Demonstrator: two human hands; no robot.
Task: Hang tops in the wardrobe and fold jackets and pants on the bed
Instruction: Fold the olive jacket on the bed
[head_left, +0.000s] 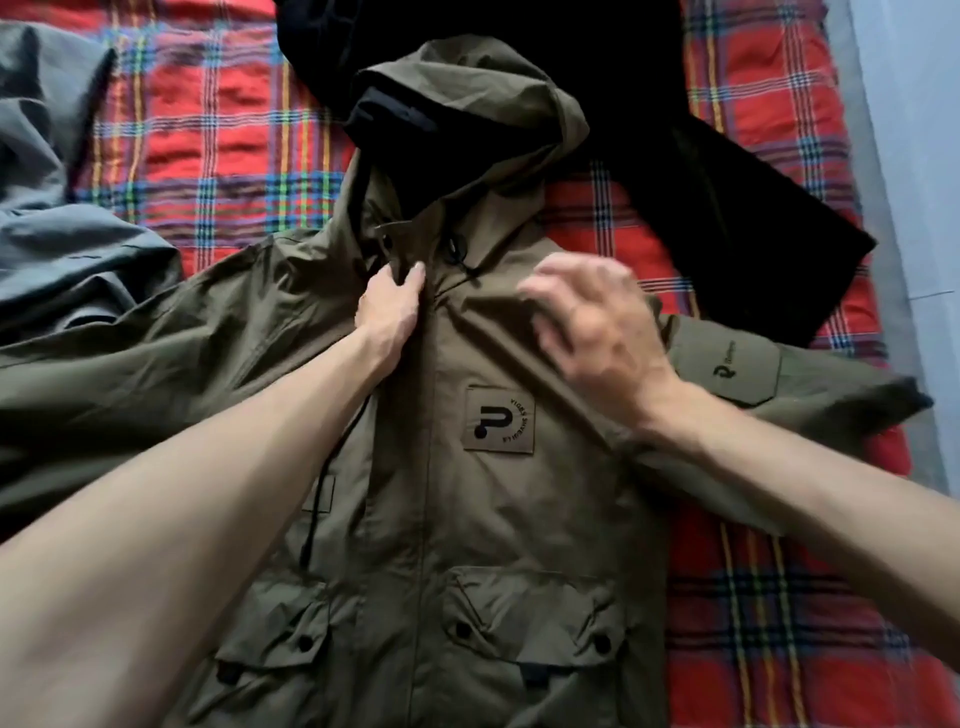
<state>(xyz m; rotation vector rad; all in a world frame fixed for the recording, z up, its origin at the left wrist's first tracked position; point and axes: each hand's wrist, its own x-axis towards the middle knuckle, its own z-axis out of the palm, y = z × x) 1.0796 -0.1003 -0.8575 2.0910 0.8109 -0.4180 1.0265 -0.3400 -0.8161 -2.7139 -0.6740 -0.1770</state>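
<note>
An olive-green hooded jacket (467, 519) lies face up on the bed, front closed, sleeves spread to both sides and hood pointing away from me. It has a logo patch on the chest and flap pockets lower down. My left hand (389, 312) pinches the fabric at the collar, just left of the front placket. My right hand (597, 322) is blurred with motion over the jacket's right chest and shoulder, fingers loosely spread, holding nothing.
The bed is covered by a red plaid blanket (779, 623). A black garment (701, 182) lies beyond the hood and to the right. A grey garment (62, 208) is bunched at the left. A pale floor strip (914, 156) runs along the right edge.
</note>
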